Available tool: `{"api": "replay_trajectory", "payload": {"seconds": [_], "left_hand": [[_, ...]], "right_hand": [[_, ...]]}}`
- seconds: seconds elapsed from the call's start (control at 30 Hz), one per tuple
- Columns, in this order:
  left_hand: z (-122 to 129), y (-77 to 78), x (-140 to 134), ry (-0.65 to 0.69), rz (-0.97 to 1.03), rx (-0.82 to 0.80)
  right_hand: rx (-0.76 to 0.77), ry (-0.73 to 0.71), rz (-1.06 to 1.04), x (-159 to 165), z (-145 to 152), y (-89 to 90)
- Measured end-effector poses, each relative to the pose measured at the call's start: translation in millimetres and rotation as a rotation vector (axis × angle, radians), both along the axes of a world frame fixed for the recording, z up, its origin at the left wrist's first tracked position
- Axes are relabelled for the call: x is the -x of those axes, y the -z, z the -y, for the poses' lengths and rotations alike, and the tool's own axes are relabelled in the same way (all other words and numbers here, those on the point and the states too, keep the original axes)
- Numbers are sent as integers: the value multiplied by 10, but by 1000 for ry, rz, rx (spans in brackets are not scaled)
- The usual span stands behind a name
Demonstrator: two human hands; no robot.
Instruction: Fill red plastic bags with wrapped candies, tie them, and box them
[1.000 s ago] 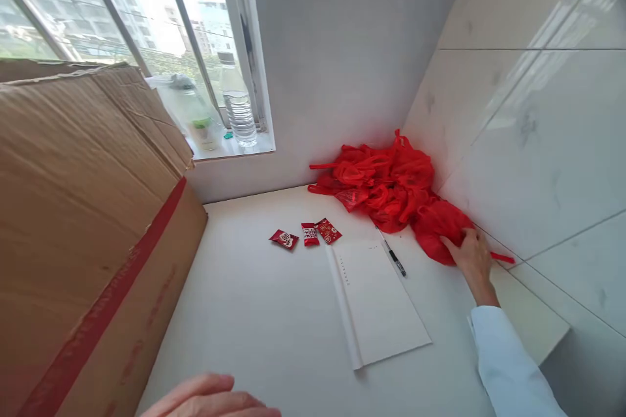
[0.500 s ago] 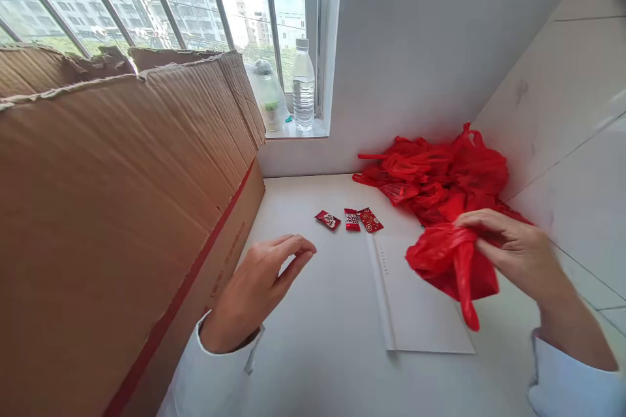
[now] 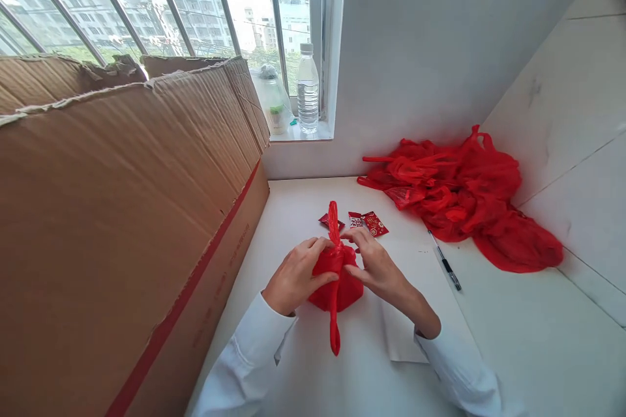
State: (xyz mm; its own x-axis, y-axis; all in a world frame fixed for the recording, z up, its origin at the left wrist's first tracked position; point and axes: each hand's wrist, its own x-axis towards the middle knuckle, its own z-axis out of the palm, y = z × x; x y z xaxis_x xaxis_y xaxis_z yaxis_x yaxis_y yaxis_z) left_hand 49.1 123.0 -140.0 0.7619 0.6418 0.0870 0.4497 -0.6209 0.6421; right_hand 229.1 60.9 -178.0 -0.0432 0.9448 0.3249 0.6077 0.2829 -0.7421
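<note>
A small red plastic bag, gathered in the middle, is between my two hands over the white table. One twisted handle points away from me and the other hangs toward me. My left hand grips the bag from the left, thumb and fingers around its gathered part. From the other side my right hand holds it with curved fingers and thumb; the fingertips are partly hidden. Just behind the bag lie small red packets, one of them partly covered by the bag's handle.
A large cardboard box fills the left side. Crumpled red plastic bags are heaped at the back right. A pen lies beside white paper, partly under my right arm. A water bottle stands on the windowsill.
My right hand has brought the red bag left from beside the heap to the middle. My left hand has moved right and taken hold of it. The pen has come into sight.
</note>
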Motion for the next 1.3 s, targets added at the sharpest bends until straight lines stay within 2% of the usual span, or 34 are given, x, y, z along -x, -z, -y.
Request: {"api": "replay_trajectory", "payload": {"seconds": [0.1, 0.27, 0.37, 0.6, 0.73, 0.83, 0.93, 1.03, 1.2, 1.3], "left_hand": [[-5, 43, -63, 13, -8, -7], [-63, 63, -62, 43, 0, -10], [-138, 6, 34, 48, 1, 44], [-171, -158, 175, 40, -30, 167], [-130, -131, 128, 29, -18, 78], [-75, -37, 12, 40, -8, -50], [-45, 67, -96, 54, -39, -84], [-65, 108, -122, 10, 24, 2], [-142, 54, -61, -77, 88, 237], [-165, 46, -48, -130, 101, 283]], "right_hand": [[89, -18, 10, -47, -18, 16], [140, -57, -73, -49, -52, -23], [189, -83, -157, -121, -40, -83], [254, -115, -166, -239, -7, -158], [236, -58, -168, -204, -27, -140], [251, -77, -195, -187, -42, -113], [250, -87, -168, -180, -56, -87], [205, -61, -121, -163, -77, -66], [141, 18, -37, -103, -104, -60], [130, 22, -54, -69, -99, -53]]}}
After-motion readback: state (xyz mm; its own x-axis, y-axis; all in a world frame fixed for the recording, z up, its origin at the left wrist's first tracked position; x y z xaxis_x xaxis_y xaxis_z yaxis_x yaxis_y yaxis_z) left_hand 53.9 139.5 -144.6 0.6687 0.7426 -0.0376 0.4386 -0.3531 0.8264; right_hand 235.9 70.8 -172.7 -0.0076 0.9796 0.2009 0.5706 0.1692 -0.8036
